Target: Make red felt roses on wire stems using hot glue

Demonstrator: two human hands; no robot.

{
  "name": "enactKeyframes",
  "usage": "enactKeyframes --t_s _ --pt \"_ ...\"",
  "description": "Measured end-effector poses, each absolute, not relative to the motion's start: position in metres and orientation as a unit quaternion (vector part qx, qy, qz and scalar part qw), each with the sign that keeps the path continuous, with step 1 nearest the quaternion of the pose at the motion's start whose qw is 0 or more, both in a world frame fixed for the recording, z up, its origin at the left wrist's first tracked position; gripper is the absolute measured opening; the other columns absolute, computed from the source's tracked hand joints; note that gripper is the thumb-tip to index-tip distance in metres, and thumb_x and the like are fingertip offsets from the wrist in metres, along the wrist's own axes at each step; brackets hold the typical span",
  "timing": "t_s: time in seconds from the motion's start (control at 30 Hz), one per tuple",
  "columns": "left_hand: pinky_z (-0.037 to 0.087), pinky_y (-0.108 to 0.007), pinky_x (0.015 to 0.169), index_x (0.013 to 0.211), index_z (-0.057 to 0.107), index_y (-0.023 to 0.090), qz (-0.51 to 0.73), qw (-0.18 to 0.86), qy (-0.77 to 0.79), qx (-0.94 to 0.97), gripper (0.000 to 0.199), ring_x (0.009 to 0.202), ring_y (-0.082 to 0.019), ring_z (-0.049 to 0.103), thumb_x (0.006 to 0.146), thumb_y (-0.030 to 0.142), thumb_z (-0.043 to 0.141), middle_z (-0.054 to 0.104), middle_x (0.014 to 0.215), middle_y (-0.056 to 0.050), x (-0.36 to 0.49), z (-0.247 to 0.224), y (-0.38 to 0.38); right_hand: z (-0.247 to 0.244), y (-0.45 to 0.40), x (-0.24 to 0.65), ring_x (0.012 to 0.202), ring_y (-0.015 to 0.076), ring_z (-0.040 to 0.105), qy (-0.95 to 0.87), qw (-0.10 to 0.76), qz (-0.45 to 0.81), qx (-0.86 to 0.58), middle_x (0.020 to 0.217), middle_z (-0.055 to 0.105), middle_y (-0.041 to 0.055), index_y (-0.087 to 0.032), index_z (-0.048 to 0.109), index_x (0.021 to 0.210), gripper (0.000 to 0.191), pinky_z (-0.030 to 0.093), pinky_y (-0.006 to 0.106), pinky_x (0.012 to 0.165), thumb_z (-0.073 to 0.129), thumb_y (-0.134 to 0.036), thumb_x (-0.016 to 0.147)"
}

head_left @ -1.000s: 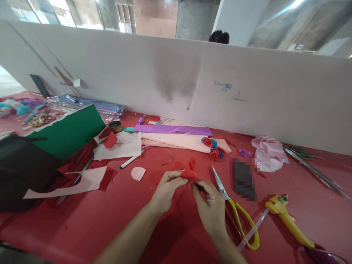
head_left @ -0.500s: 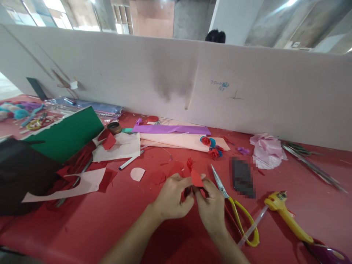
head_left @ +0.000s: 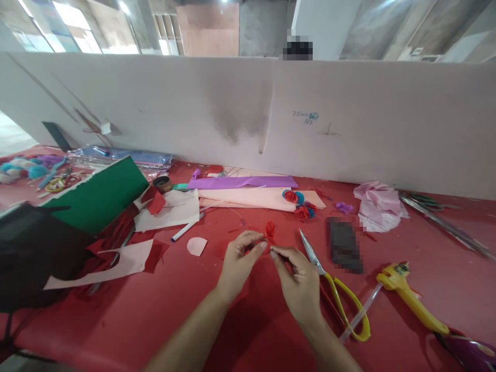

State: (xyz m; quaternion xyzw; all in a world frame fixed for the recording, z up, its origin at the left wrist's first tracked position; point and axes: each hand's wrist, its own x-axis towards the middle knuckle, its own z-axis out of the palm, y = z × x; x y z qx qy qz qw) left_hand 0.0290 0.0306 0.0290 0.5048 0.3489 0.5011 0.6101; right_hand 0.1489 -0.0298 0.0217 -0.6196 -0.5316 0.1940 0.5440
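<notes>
A small red paper flower (head_left: 270, 229) stands just above my fingertips. My left hand (head_left: 241, 263) is closed in a pinch at its base, thumb against forefinger. Slightly lower and to the right, my right hand (head_left: 296, 279) also pinches at the flower's lower end. The fingers mostly hide what lies between them. Right of my right hand lie scissors (head_left: 329, 287) with yellow handles, blades parted and pointing away. Finished-looking red and blue paper flowers (head_left: 300, 204) rest farther back on the red tabletop (head_left: 186, 315).
A yellow glue gun (head_left: 414, 297) with a clear stick lies at right, near a pixelated dark object (head_left: 344, 244). Pink crumpled paper (head_left: 382, 206) sits behind. Paper scraps (head_left: 166, 209), a pen (head_left: 188, 230), a green board (head_left: 108, 196) and a black bag (head_left: 34, 258) occupy the left.
The flat red paper piece that stood up between my hands no longer shows there. My fingertips have closed into finer pinches beneath the flower. The view has tilted slightly.
</notes>
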Motion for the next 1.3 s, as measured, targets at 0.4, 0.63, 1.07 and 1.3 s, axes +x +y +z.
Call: enactKeyframes --t_s 0.4,0.63,1.07,1.3 --pt "0.043 -0.025 0.079 0.076 0.076 0.019 0.425 0.763 0.305 0.379 0.017 0.081 -0.014 0.057 0.062 0.010 0.071 0.068 0.084 -0.003 0.031 0.017 0.032 0.021 -0.029 0.150 0.078 0.0175 0.063 -0.517 0.558 0.248 -0.599 0.083 0.068 0.0026 -0.023 0.068 0.084 0.011 0.050 0.029 0.073 0.057 -0.023 0.086" --pt "0.044 -0.025 0.076 0.067 0.073 0.018 0.461 0.737 0.282 0.407 0.003 0.074 -0.013 0.055 0.068 0.017 0.071 0.065 0.077 -0.002 0.034 0.022 0.029 0.021 -0.030 0.148 0.070 0.0173 0.061 -0.531 0.552 0.195 -0.613 0.078 0.065 0.0028 -0.021 0.064 0.084 0.006 0.051 0.032 0.068 0.059 -0.022 0.084" --pt "0.045 -0.023 0.070 0.065 0.073 0.017 0.456 0.773 0.308 0.315 0.020 0.065 -0.011 0.058 0.053 0.003 0.063 0.068 0.068 0.000 0.039 0.032 0.017 0.012 -0.038 0.149 0.096 0.0208 0.057 -0.689 0.497 -0.184 -0.495 0.110 0.052 0.0092 -0.022 0.058 0.120 0.054 0.054 0.035 0.079 0.066 0.005 0.073" --pt "0.045 -0.022 0.071 0.071 0.074 0.021 0.476 0.757 0.314 0.320 0.031 0.075 -0.012 0.061 0.052 -0.001 0.062 0.070 0.080 0.001 0.039 0.021 0.018 0.014 -0.036 0.153 0.091 0.0223 0.060 -0.692 0.455 -0.247 -0.502 0.104 0.056 0.0092 -0.025 0.058 0.121 0.055 0.054 0.038 0.074 0.066 0.002 0.074"
